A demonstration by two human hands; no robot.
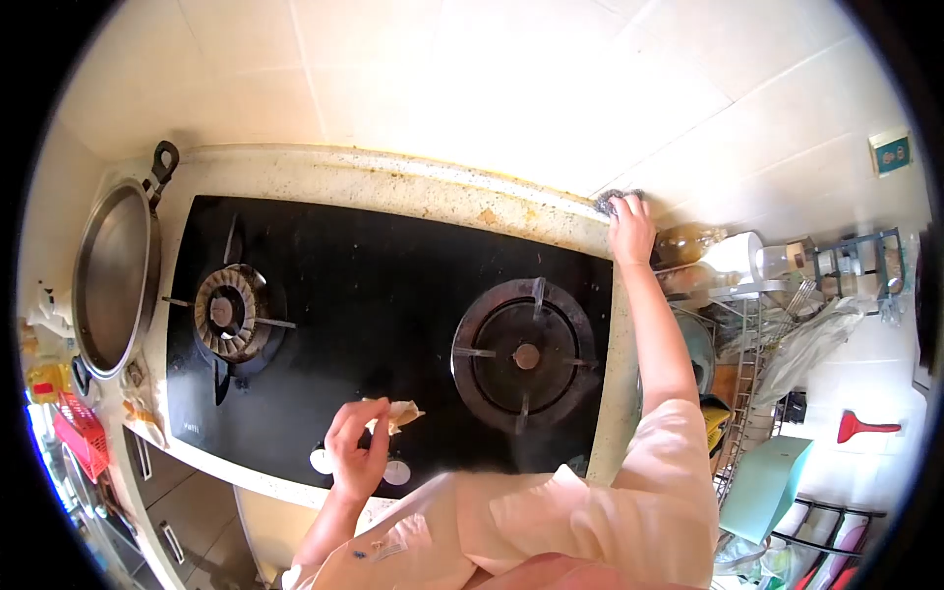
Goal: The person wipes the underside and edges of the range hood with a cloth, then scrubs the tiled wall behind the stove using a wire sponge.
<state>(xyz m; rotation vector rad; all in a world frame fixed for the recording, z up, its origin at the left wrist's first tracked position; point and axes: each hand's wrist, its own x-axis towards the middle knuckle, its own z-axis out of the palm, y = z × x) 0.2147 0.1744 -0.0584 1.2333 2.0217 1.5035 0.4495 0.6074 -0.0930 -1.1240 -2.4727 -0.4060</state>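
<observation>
My right hand (632, 234) is closed on a dark grey steel wool scrubber (614, 202). It presses the scrubber to the back ledge (482, 211) in the corner by the tiled wall; yellow-brown stains mark this ledge. Above the front of the black gas stove (369, 295), my left hand (356, 447) pinches a crumpled, yellowish piece of paper or tissue (401, 416). White knobs (396, 473) show beside that hand. The right burner (526, 356) lies between my hands, and the left burner (228, 313) is farther off.
A frying pan (116, 280) leans at the left wall, near a red basket (81, 433). On the right, close to my forearm, are an amber bottle (688, 244), a wire rack (752, 344) and a light green board (767, 487). A red scraper (865, 427) is farther right.
</observation>
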